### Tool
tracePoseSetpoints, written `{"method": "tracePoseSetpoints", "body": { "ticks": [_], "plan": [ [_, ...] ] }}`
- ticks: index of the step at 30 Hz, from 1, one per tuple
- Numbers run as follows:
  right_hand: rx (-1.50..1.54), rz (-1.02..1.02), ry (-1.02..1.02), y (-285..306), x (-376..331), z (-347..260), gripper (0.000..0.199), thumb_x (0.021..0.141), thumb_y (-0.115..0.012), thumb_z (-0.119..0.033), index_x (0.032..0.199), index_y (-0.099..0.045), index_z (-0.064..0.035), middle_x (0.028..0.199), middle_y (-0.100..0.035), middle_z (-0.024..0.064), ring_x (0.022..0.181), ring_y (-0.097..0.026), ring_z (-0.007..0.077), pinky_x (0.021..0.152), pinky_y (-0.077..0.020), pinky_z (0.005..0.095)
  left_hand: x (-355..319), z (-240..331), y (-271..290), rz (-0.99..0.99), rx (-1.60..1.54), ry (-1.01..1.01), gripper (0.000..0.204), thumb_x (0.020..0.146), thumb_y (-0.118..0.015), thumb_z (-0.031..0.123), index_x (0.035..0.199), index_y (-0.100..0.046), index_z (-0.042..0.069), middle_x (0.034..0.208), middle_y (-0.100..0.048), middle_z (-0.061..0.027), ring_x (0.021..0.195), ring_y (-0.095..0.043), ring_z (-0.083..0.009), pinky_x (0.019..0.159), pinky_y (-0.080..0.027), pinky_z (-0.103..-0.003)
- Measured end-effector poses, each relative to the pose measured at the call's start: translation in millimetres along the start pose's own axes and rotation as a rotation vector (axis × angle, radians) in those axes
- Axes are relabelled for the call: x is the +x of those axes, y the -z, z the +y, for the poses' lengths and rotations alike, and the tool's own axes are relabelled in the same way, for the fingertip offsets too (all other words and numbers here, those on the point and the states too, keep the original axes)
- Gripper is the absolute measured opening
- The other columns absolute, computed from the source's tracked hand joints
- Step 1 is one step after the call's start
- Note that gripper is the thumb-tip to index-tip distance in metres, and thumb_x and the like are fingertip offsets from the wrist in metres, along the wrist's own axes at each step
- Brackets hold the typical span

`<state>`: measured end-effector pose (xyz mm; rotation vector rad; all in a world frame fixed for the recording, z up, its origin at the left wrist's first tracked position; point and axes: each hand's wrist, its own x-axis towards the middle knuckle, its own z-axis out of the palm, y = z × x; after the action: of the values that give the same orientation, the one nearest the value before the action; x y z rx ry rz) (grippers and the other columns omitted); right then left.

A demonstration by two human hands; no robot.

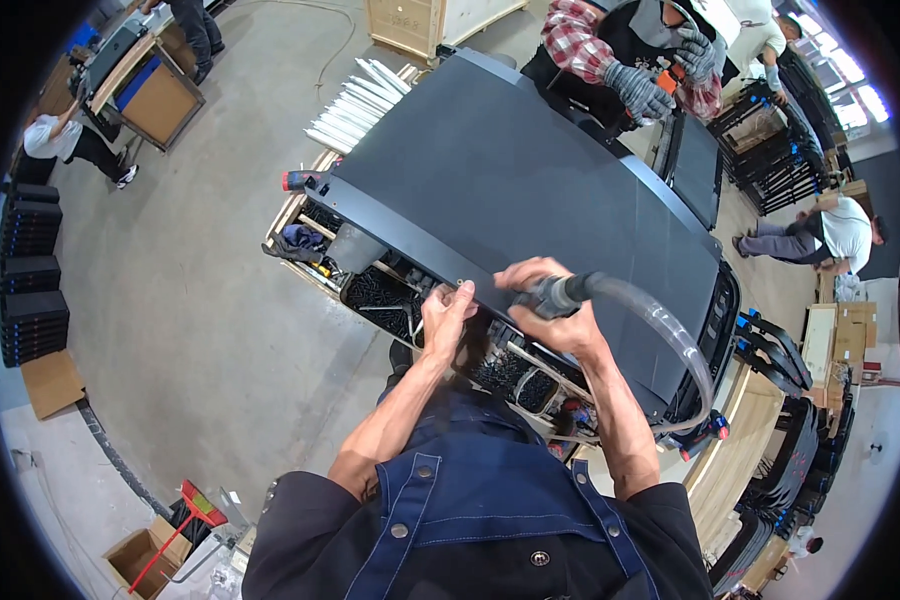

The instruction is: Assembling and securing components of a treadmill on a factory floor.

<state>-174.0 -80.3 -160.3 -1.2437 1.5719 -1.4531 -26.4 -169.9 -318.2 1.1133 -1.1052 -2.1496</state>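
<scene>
A hose-fitted power tool [562,294] is gripped by the right hand [573,328] at the near edge of the dark panel [490,170]; there, the left hand [443,318] is curled, its pinch unclear.

A pale wooden crate [402,30] sits at twelve o'clock, stacked dark goods [35,312] at nine.
At eight o'clock, a red broom [201,504] leans by an open cardboard box [130,548]; a person in a pale shirt [845,232] stands at three.

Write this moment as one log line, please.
left hand: at dark panel edge; right hand: holding tool with clear hose; opposite: co-worker in grey gloves
</scene>
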Motion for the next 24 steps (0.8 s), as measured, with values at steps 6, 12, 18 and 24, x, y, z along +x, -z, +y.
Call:
{"method": "tracePoseSetpoints", "body": {
  "ticks": [6, 12, 18, 24],
  "plan": [
    [0.016, 0.252, 0.031, -9, -24, 24, 0.049, 0.079, -0.07, 0.007, 0.124, -0.053, -0.0024, 0.122, -0.067, 0.0181, 0.117, -0.065, 0.0295, 0.105, -0.0498, 0.0431, 2, 1, 6, 0.0, -0.008, 0.033, 0.058, 0.093, -0.074, 0.04, 0.119, -0.057, -0.01, 0.104, -0.069, -0.0146, 0.089, -0.069, -0.0203, 0.08, -0.057, -0.032],
    [0.113, 0.589, -0.216, -24, -40, 30, 0.066, 0.081, -0.07, 0.002, 0.141, -0.046, -0.004, 0.134, -0.059, 0.0136, 0.12, -0.062, 0.0257, 0.102, -0.0502, 0.0385, 13, -13, 47, -0.186, 0.217, -0.015, 0.056, 0.093, -0.073, 0.043, 0.119, -0.062, -0.006, 0.104, -0.071, -0.0144, 0.091, -0.069, -0.0216, 0.084, -0.054, -0.035],
    [-0.221, 0.73, -0.683, -77, -84, 55, 0.029, 0.091, -0.072, -0.015, 0.114, -0.062, -0.0007, 0.094, -0.066, 0.0071, 0.082, -0.063, 0.0133, 0.074, -0.052, 0.029, 64, -59, 168, 0.101, 1.078, -0.32, 0.013, 0.086, -0.067, 0.012, 0.097, -0.069, 0.005, 0.094, -0.069, -0.0192, 0.092, -0.065, -0.041, 0.081, -0.052, -0.049],
    [-0.007, 0.2, -0.925, -140, -92, 162, 0.024, 0.093, -0.072, -0.023, 0.099, -0.066, -0.0004, 0.076, -0.065, 0.0031, 0.067, -0.061, 0.0102, 0.061, -0.049, 0.0257, 124, -78, 208, -0.369, 1.652, -0.463, 0.023, 0.077, -0.07, 0.008, 0.099, -0.064, 0.006, 0.104, -0.062, -0.0132, 0.102, -0.061, -0.0333, 0.087, -0.05, -0.043]
  ]
}}
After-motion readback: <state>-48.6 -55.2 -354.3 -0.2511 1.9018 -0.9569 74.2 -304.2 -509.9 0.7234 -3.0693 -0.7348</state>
